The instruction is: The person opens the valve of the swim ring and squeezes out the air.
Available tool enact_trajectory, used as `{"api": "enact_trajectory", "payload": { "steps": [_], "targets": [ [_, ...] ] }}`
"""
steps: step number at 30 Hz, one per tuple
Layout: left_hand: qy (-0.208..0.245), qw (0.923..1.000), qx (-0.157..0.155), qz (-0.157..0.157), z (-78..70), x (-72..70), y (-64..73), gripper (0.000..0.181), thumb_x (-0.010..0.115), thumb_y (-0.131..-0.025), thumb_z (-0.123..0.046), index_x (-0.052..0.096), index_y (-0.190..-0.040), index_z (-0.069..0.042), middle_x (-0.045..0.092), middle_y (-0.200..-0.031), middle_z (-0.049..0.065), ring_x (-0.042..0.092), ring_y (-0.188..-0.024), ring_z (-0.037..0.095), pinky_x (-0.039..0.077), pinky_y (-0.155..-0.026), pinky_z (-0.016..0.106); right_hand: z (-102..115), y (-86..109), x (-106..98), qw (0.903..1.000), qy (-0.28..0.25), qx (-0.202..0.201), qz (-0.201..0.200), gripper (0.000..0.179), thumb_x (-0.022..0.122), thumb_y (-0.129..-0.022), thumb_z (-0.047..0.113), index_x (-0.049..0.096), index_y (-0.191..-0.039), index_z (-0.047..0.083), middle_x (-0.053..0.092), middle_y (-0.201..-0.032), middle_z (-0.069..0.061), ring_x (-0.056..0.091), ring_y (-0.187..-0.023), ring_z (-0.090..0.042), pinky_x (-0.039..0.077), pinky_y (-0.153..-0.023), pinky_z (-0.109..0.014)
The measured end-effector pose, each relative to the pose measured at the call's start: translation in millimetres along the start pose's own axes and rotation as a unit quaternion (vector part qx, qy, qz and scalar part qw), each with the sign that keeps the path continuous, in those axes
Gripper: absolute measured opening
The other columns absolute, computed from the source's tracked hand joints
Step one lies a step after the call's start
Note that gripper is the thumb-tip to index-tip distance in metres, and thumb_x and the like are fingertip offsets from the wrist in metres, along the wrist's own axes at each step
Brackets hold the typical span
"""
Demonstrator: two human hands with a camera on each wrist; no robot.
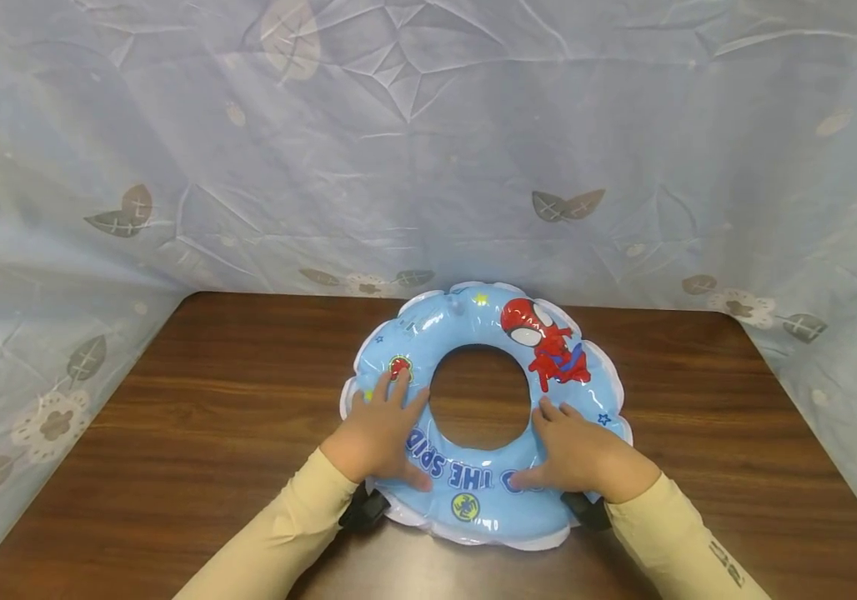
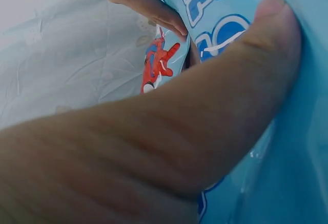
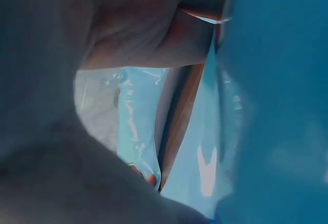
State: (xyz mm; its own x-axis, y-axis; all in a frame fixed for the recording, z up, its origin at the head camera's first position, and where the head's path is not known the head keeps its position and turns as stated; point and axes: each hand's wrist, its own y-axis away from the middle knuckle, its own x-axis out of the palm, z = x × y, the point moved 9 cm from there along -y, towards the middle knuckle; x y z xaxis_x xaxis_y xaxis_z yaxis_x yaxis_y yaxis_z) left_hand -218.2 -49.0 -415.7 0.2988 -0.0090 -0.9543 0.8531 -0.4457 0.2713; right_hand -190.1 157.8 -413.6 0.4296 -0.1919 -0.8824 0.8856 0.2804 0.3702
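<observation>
glossy light-blue inflated plastic ring with scalloped white edge (image 1: 483, 468) | mid-table on brown wood-grain tabletop (image 1: 248, 417) | left hand (image 1: 379, 433), fingers spread wide, resting at ring's 8 o'clock | right hand (image 1: 582, 450), thumb wide, resting at 4 o'clock

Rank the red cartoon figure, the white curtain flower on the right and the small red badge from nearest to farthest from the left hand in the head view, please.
1. Small red badge, close against the left hand.
2. Red cartoon figure, upper right of the ring.
3. White curtain flower, far right.
</observation>
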Motion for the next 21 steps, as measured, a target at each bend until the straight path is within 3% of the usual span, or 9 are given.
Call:
{"api": "enact_trajectory", "payload": {
  "steps": [9,21],
  "targets": [
    [-0.017,0.9998,0.000,0.002,-0.2,1.7,-0.1,0.122,0.086,-0.066,-0.071,0.035,-0.162,-0.014,0.024,-0.168,0.022,0.021,-0.154,0.048,0.023,-0.115,0.074,-0.6,-1.9,1.4,0.9999,-0.001,-0.009,0.005,0.113,0.082,-0.074,0.065,0.044,-0.151,-0.008,0.037,-0.158,-0.032,0.031,-0.145,-0.059,0.044,-0.100,-0.072],
    [-0.001,1.0000,0.010,-0.001,-1.0,2.1,0.5,0.121,0.086,-0.068,-0.069,0.036,-0.162,-0.012,0.023,-0.168,0.023,0.019,-0.154,0.048,0.023,-0.115,0.074,-1.3,-2.0,1.7,0.9998,-0.004,-0.016,0.004,0.112,0.082,-0.075,0.064,0.043,-0.152,-0.008,0.036,-0.159,-0.032,0.028,-0.146,-0.059,0.040,-0.103,-0.073]
  ]
}}
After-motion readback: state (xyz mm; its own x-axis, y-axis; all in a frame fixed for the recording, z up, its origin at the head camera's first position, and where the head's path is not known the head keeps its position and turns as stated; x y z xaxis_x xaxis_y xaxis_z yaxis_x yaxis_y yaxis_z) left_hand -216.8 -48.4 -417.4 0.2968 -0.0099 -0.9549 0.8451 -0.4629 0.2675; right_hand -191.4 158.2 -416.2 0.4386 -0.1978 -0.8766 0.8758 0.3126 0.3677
